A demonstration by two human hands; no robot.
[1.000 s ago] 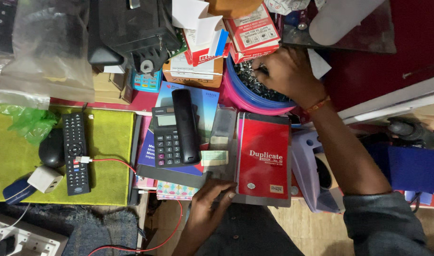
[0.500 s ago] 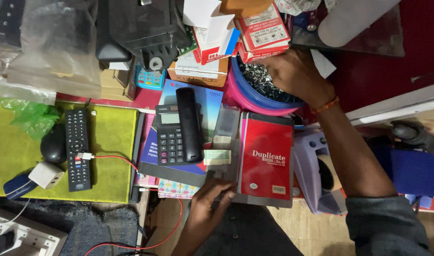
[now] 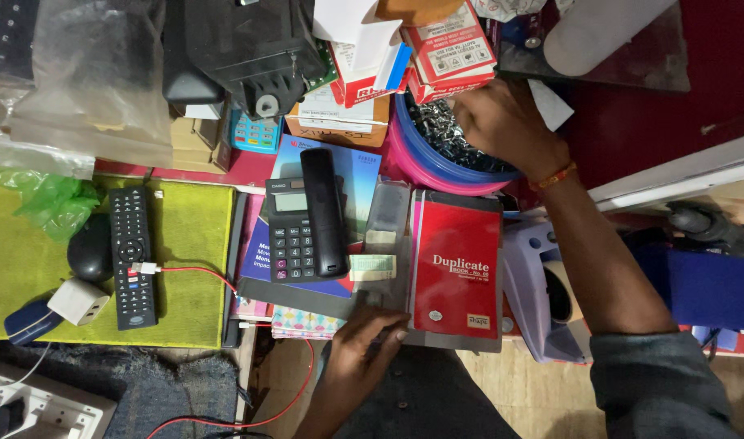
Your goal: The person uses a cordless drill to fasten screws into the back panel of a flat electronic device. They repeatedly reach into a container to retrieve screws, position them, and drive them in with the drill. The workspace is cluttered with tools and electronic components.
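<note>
The right hand [image 3: 502,122] is dipping curled fingers into the blue plastic bowl of small metal parts [image 3: 437,150], grasp hidden; the left hand [image 3: 368,341], fingers spread, is pressing the red rectangular receipt book's [image 3: 456,264] near edge, long axis running away.

The desk [image 3: 681,106] has a dark red top and it is crowded almost to its edges. A yellow-green mat [image 3: 185,268] covers its left part. Under the near edge a pale wooden floor [image 3: 535,398] shows, and at the lower left lies a dark blue rug [image 3: 144,390]. The light is dim and warm.
</note>
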